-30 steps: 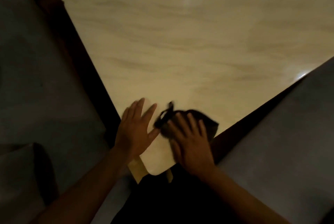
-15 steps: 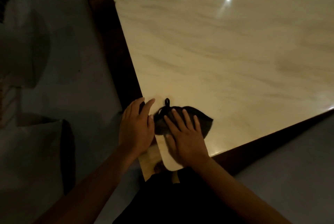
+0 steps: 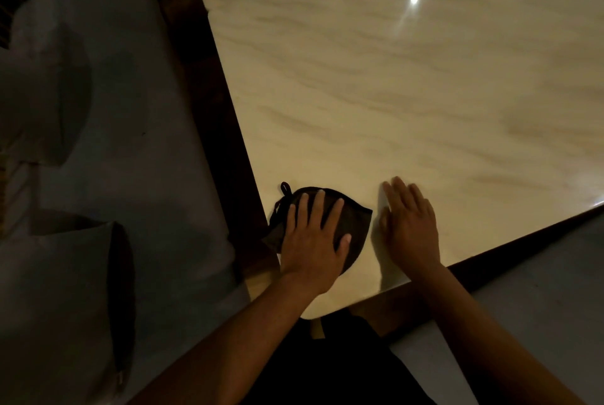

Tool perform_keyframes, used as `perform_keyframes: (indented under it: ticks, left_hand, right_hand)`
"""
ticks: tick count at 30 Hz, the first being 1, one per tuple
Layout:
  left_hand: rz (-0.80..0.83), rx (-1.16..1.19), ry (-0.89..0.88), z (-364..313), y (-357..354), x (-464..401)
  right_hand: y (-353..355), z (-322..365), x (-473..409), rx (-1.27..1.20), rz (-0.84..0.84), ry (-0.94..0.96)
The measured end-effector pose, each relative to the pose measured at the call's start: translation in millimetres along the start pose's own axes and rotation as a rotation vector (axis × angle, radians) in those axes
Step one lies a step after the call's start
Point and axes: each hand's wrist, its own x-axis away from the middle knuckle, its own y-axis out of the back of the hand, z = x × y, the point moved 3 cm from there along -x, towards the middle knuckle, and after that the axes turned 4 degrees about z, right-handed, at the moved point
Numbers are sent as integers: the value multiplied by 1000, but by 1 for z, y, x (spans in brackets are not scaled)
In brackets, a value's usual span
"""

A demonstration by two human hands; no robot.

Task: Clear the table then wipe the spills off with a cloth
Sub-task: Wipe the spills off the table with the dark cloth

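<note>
- Far left: grey sofa cushion [image 3: 98, 130], clear of the work.
- Cloth [image 3: 354, 218] sits at the table [image 3: 392, 94] near corner, its loop hanging past the left edge.
- I've got my left hand [image 3: 310, 241] flat on it, fingers straight, pressing, no grip.
- Looks thin, soft, light; will likely bunch. Best driven by palm pressure at centre.
- My right hand [image 3: 408, 228] lies flat on bare tabletop just beside, holding nothing.
</note>
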Motion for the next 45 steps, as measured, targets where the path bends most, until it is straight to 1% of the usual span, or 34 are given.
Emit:
perform_keyframes:
  ticks: [3, 6, 9, 11, 12, 14, 16, 18, 20, 22, 23, 26, 28, 29, 31, 34, 36, 37, 38, 39, 42, 44, 45]
  left_hand:
    - [16, -18, -9, 13, 4, -14]
    - [-5, -76, -19, 42, 21, -63]
    - [24, -117, 29, 76, 41, -116]
    - [19, -143, 10, 78, 40, -120]
    - [5, -147, -40, 71, 37, -108]
    - [16, -170, -220, 54, 29, -71]
    - [89, -201, -368, 49, 24, -48]
    - [101, -220, -442, 58, 30, -59]
    - [96, -252, -477, 73, 36, -91]
    - [63, -239, -448, 95, 46, -133]
    - [31, -216, -403, 109, 53, -155]
    - [-33, -175, -192, 144, 73, -209]
    - [-48, -173, -133, 146, 71, -216]
    - [-64, -180, -144, 141, 69, -209]
    - [-51, -192, -244, 127, 61, -181]
    - [53, -189, -442, 119, 55, -150]
    - [98, -205, -539, 131, 61, -169]
    - [102, -221, -559, 140, 65, -188]
    - [93, -233, -548, 149, 71, -211]
    - [85, -236, -499, 159, 79, -235]
    - [88, -234, -294, 180, 98, -285]
    - [75, -208, -247, 176, 96, -284]
    - [73, -195, -261, 170, 93, -272]
  right_hand:
    - [2, 7, 1, -35, 0, -40]
    - [4, 13, 0, -38, -21, -54]
    - [4, 27, -10, -7, -35, -48]
    - [5, 33, -22, 0, -26, -19]
    - [6, 33, -29, -2, -20, -6]
    - [11, 31, -50, -9, 3, 7]
    - [11, 29, -72, -2, 38, 52]
    - [11, 33, -91, 11, 52, 117]
    - [11, 38, -106, 1, 40, 155]
    - [12, 40, -112, 1, 25, 148]
    - [12, 41, -112, 4, 18, 142]
    - [12, 43, -111, 11, 41, 152]
    - [13, 48, -116, 7, 51, 125]
    - [13, 52, -122, 1, 47, 105]
    - [15, 63, -134, -13, 42, 65]
    - [15, 86, -155, -25, 63, 70]
    - [16, 99, -163, -50, 75, 39]
    - [15, 104, -165, -76, 64, 13]
    - [14, 107, -166, -102, 52, -17]
    - [13, 109, -165, -114, 51, -45]
    - [7, 114, -165, -92, 91, -101]
    - [10, 118, -169, -86, 129, -138]
    - [13, 122, -170, -87, 132, -149]
